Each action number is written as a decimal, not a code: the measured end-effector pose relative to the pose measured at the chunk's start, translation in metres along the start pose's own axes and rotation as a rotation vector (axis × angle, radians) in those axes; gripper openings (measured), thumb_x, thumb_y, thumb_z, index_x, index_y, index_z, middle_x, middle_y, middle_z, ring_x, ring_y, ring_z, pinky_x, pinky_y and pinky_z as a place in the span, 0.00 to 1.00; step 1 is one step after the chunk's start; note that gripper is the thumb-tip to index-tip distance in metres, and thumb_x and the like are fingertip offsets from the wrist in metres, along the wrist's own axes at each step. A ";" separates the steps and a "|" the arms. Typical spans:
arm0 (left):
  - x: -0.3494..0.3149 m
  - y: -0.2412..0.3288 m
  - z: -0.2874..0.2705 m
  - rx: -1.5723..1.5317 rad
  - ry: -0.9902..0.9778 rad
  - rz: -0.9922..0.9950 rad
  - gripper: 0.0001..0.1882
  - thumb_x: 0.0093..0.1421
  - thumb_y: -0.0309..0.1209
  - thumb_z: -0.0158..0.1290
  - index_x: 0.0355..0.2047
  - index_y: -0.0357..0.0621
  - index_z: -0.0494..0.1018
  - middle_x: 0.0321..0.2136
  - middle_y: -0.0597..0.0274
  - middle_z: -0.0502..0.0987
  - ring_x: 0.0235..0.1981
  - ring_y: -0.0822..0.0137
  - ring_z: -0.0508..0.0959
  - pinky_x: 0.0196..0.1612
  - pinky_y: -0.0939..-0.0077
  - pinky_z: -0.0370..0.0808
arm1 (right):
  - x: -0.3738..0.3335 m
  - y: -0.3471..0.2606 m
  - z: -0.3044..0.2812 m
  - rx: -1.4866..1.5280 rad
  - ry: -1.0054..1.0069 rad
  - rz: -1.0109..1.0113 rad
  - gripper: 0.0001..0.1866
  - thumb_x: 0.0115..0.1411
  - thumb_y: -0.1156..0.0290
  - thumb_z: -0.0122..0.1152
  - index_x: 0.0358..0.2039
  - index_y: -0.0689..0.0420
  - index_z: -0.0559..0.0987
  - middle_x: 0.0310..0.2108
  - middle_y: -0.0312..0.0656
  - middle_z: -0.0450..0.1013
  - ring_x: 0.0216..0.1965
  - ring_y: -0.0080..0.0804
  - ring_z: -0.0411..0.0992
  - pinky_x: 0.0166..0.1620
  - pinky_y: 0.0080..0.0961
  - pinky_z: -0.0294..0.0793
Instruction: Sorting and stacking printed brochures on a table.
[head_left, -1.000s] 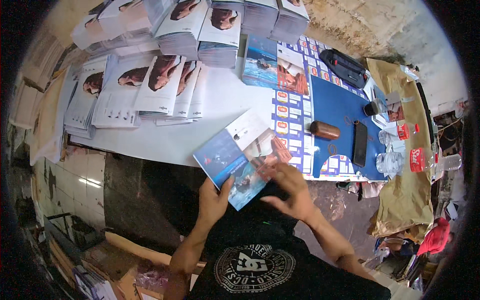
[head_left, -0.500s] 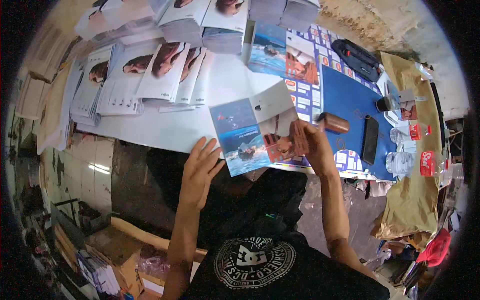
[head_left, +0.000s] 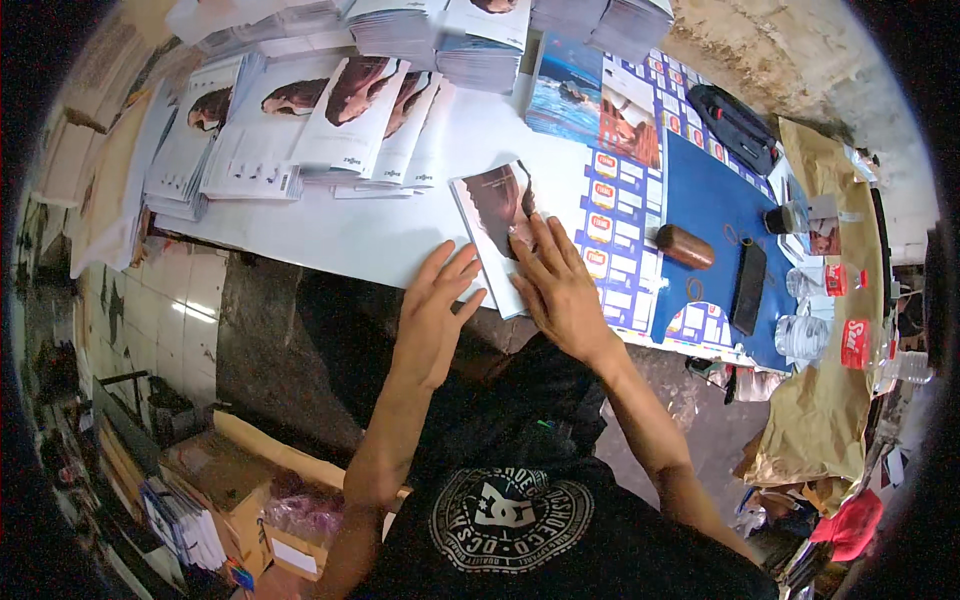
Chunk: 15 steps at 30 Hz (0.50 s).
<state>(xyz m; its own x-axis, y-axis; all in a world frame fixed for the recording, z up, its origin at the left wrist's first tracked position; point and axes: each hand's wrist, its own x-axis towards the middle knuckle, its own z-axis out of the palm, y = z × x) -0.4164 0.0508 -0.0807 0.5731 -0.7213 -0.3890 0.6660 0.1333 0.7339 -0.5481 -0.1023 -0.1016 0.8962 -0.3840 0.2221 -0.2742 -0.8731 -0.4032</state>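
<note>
On the white tabletop before me lies a folded leaflet (head_left: 488, 215), a narrow panel showing long dark hair on a pale ground. My right hand (head_left: 565, 295) rests on its right side with fingers stretched out over the paper. Beside the leaflet's lower left edge is my left hand (head_left: 435, 310), fingers spread and holding nothing; whether its fingertips touch the paper I cannot tell. Farther back to the right, a stack of printed sheets (head_left: 565, 90) shows a swimmer in blue water and a reddish picture. To the left, several folded leaflets (head_left: 345, 120) overlap in a row.
Taller leaflet stacks (head_left: 480, 60) stand at the back. On the blue mat (head_left: 690, 190) at right lie a brown cylinder (head_left: 686, 246), a black oblong object (head_left: 749, 290) and rubber bands. Past them are a black bag (head_left: 735, 128), a dark cup (head_left: 785, 218) and plastic bottles (head_left: 803, 336).
The sheet, spread and held up by my right hand, is now folded to a narrow panel on the table. My right hand has moved left onto it; my left hand shifted right.
</note>
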 end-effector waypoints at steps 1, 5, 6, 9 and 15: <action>-0.001 0.001 0.000 -0.003 0.003 -0.002 0.31 0.70 0.29 0.46 0.71 0.33 0.56 0.68 0.38 0.64 0.69 0.48 0.66 0.69 0.49 0.64 | 0.000 -0.001 0.001 -0.028 0.000 -0.002 0.25 0.70 0.62 0.57 0.65 0.57 0.73 0.72 0.55 0.58 0.74 0.58 0.53 0.71 0.49 0.59; 0.000 0.002 0.001 0.018 0.000 -0.009 0.30 0.70 0.29 0.46 0.71 0.33 0.57 0.68 0.39 0.64 0.70 0.50 0.65 0.69 0.49 0.64 | 0.000 0.001 -0.001 -0.066 -0.043 -0.034 0.26 0.70 0.63 0.57 0.66 0.56 0.72 0.73 0.53 0.58 0.74 0.57 0.52 0.72 0.48 0.59; -0.001 0.001 0.001 0.019 0.001 -0.009 0.30 0.71 0.29 0.46 0.71 0.34 0.57 0.68 0.39 0.64 0.70 0.51 0.64 0.70 0.49 0.64 | 0.000 0.002 -0.001 -0.067 -0.045 -0.033 0.26 0.70 0.63 0.57 0.66 0.56 0.72 0.73 0.53 0.58 0.74 0.57 0.52 0.72 0.48 0.59; 0.000 0.000 0.000 0.029 -0.001 -0.002 0.30 0.71 0.29 0.46 0.71 0.34 0.56 0.69 0.39 0.64 0.70 0.51 0.64 0.70 0.49 0.63 | 0.000 0.006 -0.001 -0.063 -0.053 -0.048 0.26 0.70 0.63 0.57 0.66 0.56 0.72 0.73 0.51 0.58 0.74 0.57 0.52 0.73 0.48 0.58; 0.000 0.000 0.004 0.043 -0.007 0.007 0.30 0.71 0.30 0.46 0.71 0.34 0.56 0.69 0.40 0.64 0.70 0.51 0.64 0.70 0.49 0.63 | -0.001 0.007 0.000 -0.061 -0.050 -0.057 0.26 0.70 0.63 0.58 0.66 0.56 0.72 0.73 0.52 0.58 0.75 0.57 0.52 0.73 0.48 0.58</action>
<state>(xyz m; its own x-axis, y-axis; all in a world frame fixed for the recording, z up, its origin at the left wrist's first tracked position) -0.4176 0.0481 -0.0784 0.5736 -0.7256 -0.3801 0.6410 0.1087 0.7598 -0.5512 -0.1079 -0.1043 0.9269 -0.3188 0.1979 -0.2413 -0.9104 -0.3360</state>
